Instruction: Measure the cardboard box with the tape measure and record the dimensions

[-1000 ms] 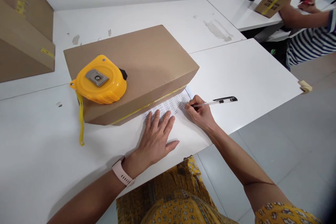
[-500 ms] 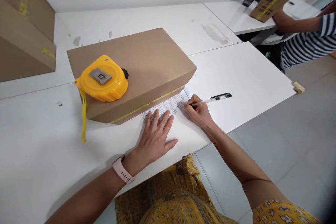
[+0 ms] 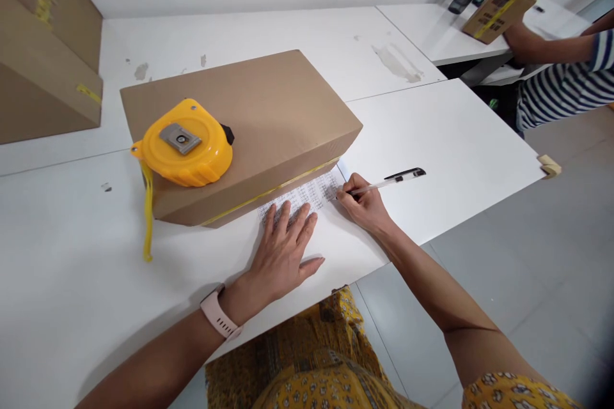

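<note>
My right hand [image 3: 367, 204] is closed around a pen [image 3: 400, 177] with a clear barrel and black cap end, its tip down at a sheet of paper [image 3: 311, 193] covered in rows of handwriting. Flat on the lower part of that sheet lies my left hand [image 3: 283, 249], fingers spread. Just beyond both hands is a brown cardboard box [image 3: 254, 112] with yellow tape along its near side; it hides part of the paper. A yellow tape measure [image 3: 185, 144] rests on the box's left end, its yellow wrist strap hanging over the edge.
The white table [image 3: 62, 255] ends close to my body. Larger cardboard boxes [image 3: 48, 64] stand at the far left. At the right, a person in a striped sleeve [image 3: 568, 92] holds a small taped carton [image 3: 499, 11] at another table. A wooden piece [image 3: 549, 166] sticks out at the table's right corner.
The view has shifted very slightly. Both hands keep nearly the same place on the paper, and the box and tape measure stay put.
</note>
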Demonstrator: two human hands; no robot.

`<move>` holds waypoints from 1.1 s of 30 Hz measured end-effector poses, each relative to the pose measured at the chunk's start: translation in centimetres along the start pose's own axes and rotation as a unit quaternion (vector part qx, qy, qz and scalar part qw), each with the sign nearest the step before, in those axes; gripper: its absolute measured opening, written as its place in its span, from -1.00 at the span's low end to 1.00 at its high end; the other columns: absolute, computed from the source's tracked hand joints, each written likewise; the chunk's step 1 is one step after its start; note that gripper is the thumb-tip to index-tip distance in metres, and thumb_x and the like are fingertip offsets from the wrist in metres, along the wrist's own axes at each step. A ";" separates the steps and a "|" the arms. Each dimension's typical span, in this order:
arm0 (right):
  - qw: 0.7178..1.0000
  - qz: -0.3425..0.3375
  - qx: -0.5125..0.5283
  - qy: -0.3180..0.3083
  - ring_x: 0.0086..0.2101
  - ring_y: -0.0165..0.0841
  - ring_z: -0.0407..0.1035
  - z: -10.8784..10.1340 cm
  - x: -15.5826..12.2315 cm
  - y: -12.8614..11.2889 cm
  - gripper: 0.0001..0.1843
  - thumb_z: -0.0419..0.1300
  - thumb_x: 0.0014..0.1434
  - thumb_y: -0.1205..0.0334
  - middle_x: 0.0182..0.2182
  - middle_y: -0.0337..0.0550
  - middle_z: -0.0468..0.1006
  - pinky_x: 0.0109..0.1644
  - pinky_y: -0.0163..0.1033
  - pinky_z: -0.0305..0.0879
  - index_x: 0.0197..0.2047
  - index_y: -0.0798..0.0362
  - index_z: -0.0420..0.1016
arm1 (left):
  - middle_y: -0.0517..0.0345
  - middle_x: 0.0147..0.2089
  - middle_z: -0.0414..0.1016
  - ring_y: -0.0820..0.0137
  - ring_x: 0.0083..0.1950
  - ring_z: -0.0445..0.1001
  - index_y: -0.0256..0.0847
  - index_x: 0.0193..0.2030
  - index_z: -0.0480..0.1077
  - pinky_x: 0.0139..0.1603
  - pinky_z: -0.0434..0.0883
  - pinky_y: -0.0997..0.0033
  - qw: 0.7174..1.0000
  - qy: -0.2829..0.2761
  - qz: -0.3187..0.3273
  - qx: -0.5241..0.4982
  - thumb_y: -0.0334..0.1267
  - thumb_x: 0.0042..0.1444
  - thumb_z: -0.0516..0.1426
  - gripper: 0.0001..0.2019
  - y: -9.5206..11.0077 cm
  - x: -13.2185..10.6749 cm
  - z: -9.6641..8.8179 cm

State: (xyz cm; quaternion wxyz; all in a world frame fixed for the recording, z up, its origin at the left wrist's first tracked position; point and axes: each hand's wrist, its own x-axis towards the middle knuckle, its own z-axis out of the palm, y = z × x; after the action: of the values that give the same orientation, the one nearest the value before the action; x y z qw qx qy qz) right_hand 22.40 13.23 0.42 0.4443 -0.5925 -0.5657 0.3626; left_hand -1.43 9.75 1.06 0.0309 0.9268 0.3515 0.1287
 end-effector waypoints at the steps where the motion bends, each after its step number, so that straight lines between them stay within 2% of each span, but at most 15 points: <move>1: 1.000 -0.001 0.003 0.000 -0.54 -0.48 0.06 0.0 0.0 0.0 -0.76 0.24 0.12 0.19 -0.59 -0.37 0.23 -0.48 -0.28 -0.04 -0.45 -0.03 0.24 | -0.13 0.48 0.28 -0.27 0.42 0.20 -0.37 0.41 0.31 0.45 0.08 -0.31 1.000 0.001 0.000 -0.002 0.17 0.28 0.15 -0.26 0.0 0.0 0.0; 17: 1.000 -0.008 0.011 0.000 -0.56 -0.48 0.03 0.0 0.0 0.0 -0.76 0.25 0.12 0.19 -0.60 -0.38 0.21 -0.50 -0.28 -0.07 -0.46 -0.03 0.24 | -0.14 0.48 0.28 -0.27 0.42 0.20 -0.36 0.41 0.31 0.45 0.08 -0.32 1.000 -0.004 0.000 -0.006 0.17 0.29 0.13 -0.26 0.0 0.1 -0.1; 24: 1.000 0.009 0.012 0.000 -0.55 -0.48 0.03 0.0 0.1 0.0 -0.74 0.27 0.09 0.18 -0.60 -0.38 0.21 -0.49 -0.28 -0.06 -0.46 -0.03 0.22 | -0.16 0.48 0.27 -0.28 0.43 0.18 -0.37 0.42 0.29 0.45 0.07 -0.34 1.000 -0.012 0.002 -0.006 0.14 0.30 0.13 -0.28 0.0 0.0 -0.2; 33: 1.000 -0.012 0.004 0.012 -0.55 -0.47 0.06 -0.1 0.2 -0.2 -0.76 0.25 0.10 0.19 -0.59 -0.37 0.22 -0.48 -0.28 -0.04 -0.47 -0.03 0.23 | -0.15 0.49 0.25 -0.25 0.45 0.16 -0.33 0.43 0.28 0.47 0.04 -0.32 1.000 -0.015 -0.004 -0.010 0.15 0.30 0.13 -0.28 0.0 0.0 -0.1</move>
State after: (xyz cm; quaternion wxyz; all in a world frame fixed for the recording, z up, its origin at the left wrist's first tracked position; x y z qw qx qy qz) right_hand 22.40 13.37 0.63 0.4572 -0.5884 -0.5662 0.3524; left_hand -1.48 9.71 1.14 0.0457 0.9270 0.3531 0.1178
